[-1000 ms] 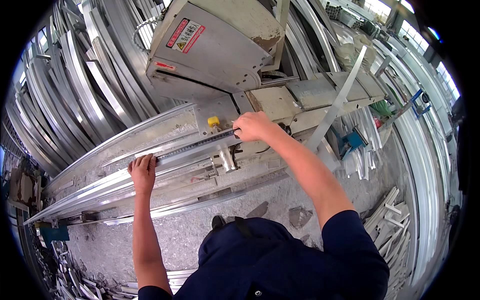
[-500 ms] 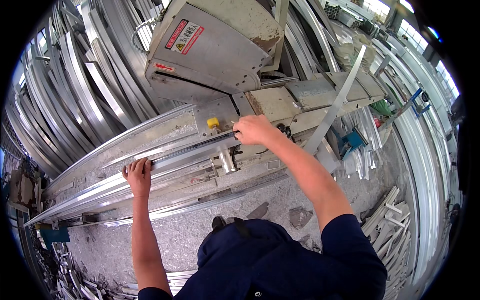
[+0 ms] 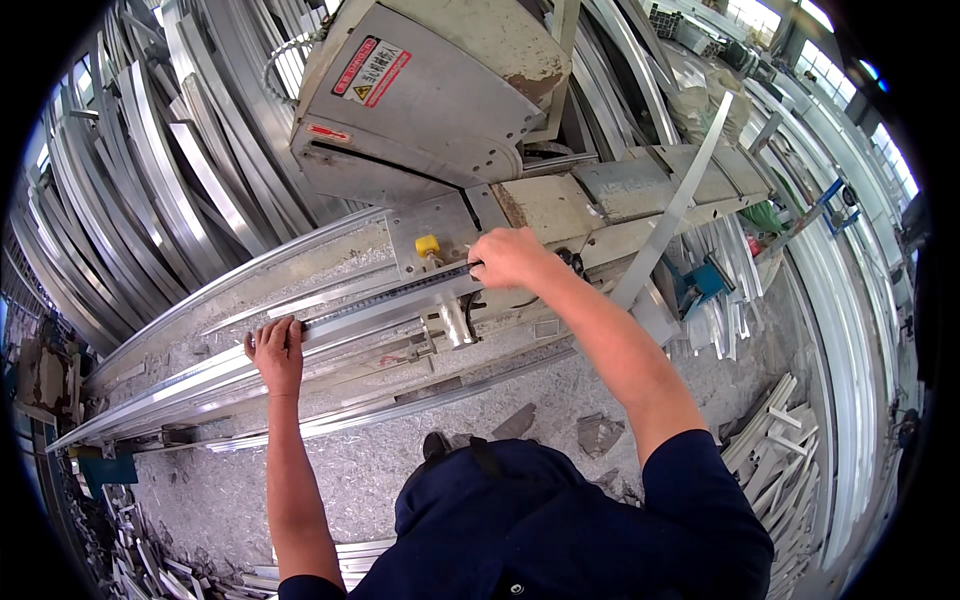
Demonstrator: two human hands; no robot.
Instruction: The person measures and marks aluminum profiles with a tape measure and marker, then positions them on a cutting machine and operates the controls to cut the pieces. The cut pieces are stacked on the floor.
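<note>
A long silver aluminium profile (image 3: 375, 315) lies slantwise along the bed of a cutting machine, running from the far left to the middle. My left hand (image 3: 275, 350) is closed over it, with fingers bent across its far edge. At the profile's right end my right hand (image 3: 512, 258) grips it, the thumb and fingers pinched together. Between the hands, a dark strip with fine marks runs along the profile. A yellow knob (image 3: 427, 245) sits on a metal plate just left of my right hand. Below it, a metal cylinder (image 3: 456, 325) stands against the profile's near side.
The machine's large grey guard (image 3: 420, 110), with a warning label, rises beyond the hands. A flat metal strip (image 3: 672, 215) sticks up on the right. Many aluminium bars (image 3: 165, 150) lean at the far left. Offcuts (image 3: 770, 450) lie on the floor at the right.
</note>
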